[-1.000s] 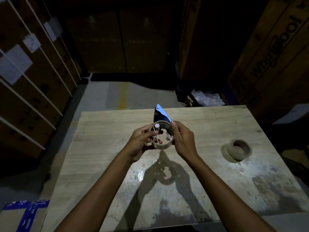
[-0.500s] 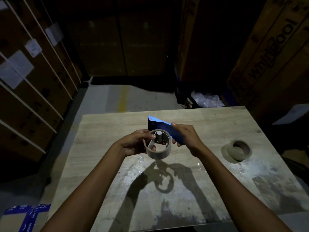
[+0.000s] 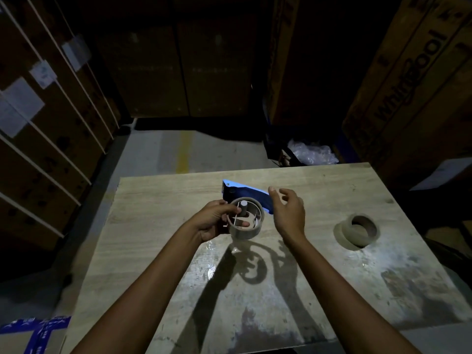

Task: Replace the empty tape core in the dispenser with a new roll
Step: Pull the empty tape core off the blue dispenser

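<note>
Above the middle of the wooden table (image 3: 158, 200), my left hand (image 3: 214, 221) grips the blue tape dispenser (image 3: 245, 194) at its spool. A thin brown cardboard core (image 3: 245, 232) sits around the dispenser's spoked hub, whose grey spindle stands up in the centre. My right hand (image 3: 287, 213) hovers just right of the dispenser with fingers spread, touching nothing that I can make out. A full brown tape roll (image 3: 357, 232) lies flat on the table at the right, well apart from both hands.
Tall cardboard boxes (image 3: 408, 85) stand around the table on the left, back and right. Crumpled clear plastic (image 3: 313, 153) lies on the floor behind the table. A taped carton (image 3: 30, 335) sits at the lower left. Strong shadows of my arms fall across the tabletop.
My right hand has let go of the dispenser's blue body and opened beside it. My left hand keeps the dispenser, which has turned so that the blue body points right.
</note>
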Motion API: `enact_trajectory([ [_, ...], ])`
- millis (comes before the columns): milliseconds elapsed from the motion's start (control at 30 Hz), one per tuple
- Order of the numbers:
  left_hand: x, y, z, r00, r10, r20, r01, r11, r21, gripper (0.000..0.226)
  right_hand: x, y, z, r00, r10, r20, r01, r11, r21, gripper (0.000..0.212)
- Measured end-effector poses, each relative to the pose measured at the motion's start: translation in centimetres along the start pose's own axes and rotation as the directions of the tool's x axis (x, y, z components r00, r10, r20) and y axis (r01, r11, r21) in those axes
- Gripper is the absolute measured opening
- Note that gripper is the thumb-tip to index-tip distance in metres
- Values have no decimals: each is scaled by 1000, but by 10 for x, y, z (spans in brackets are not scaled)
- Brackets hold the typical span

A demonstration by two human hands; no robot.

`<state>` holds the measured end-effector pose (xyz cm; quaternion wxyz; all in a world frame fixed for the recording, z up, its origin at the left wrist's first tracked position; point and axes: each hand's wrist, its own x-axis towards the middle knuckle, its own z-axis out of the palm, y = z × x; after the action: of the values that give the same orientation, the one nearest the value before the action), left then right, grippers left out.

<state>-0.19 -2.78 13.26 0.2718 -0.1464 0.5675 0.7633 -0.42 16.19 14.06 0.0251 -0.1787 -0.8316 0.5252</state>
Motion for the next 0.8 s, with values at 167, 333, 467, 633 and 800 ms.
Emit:
enact_trajectory([
  [167, 7, -10, 6, 997, 35, -64, -38, 998, -42, 19, -19, 5, 7, 997, -68, -29, 64, 990, -129, 43],
  [333, 12, -16, 8, 995, 29, -98, -33, 999, -38, 19, -22, 12, 18, 997, -33, 72, 47, 978, -202, 65],
  [467, 16, -21, 8, 995, 29, -100, -32, 999, -30, 18, -19, 26, 31, 992, -6, 123, 34, 973, -228, 64],
  [633, 27, -45, 1, 987, -21, -157, 25, 999, 26, 17, -13, 48, 41, 989, -3, 148, 48, 951, -307, 20],
  [800, 44, -82, -6, 935, -100, -341, 164, 973, 163, 18, -17, 83, 60, 979, 118, 167, -42, 916, -400, 20],
])
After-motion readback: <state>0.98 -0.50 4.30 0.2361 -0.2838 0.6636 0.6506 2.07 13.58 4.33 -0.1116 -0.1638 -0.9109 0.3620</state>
